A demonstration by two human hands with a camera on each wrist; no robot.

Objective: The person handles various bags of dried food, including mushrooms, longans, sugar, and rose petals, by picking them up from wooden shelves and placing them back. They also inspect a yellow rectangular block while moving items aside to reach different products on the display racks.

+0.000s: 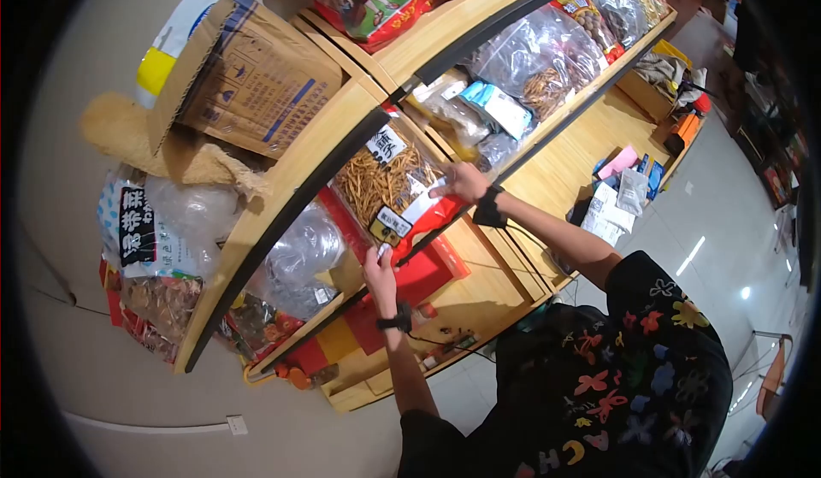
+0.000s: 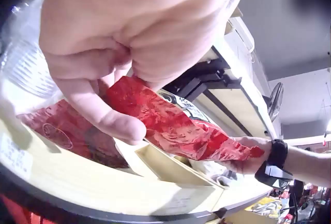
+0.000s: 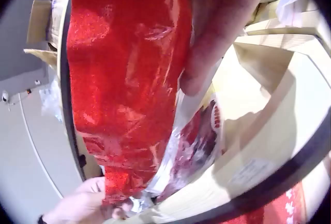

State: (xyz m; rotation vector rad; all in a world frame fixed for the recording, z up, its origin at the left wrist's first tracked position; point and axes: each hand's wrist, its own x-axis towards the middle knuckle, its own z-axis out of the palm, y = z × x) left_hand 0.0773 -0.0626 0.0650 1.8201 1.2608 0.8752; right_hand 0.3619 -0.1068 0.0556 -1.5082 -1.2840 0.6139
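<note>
A clear bag of brown strips [image 1: 380, 174] with red edges lies tilted over a shelf compartment. My left hand [image 1: 380, 277] pinches its lower left corner; in the left wrist view that hand [image 2: 129, 32] has its fingers curled round the red packaging [image 2: 170, 125]. At the bag's right edge my right hand [image 1: 466, 183] grips it between thumb and fingers. Seen from the right wrist, the bag's red side [image 3: 124, 68] hangs beside my right fingers [image 3: 217, 42], and my left hand [image 3: 85, 200] holds the far end.
Left of the bag sits a clear plastic bundle [image 1: 304, 243] in the shelf. An open cardboard box [image 1: 265, 85] stands above. Packaged goods [image 1: 539, 59] fill the compartment to the right, and papers [image 1: 603, 213] lie on the lower shelf.
</note>
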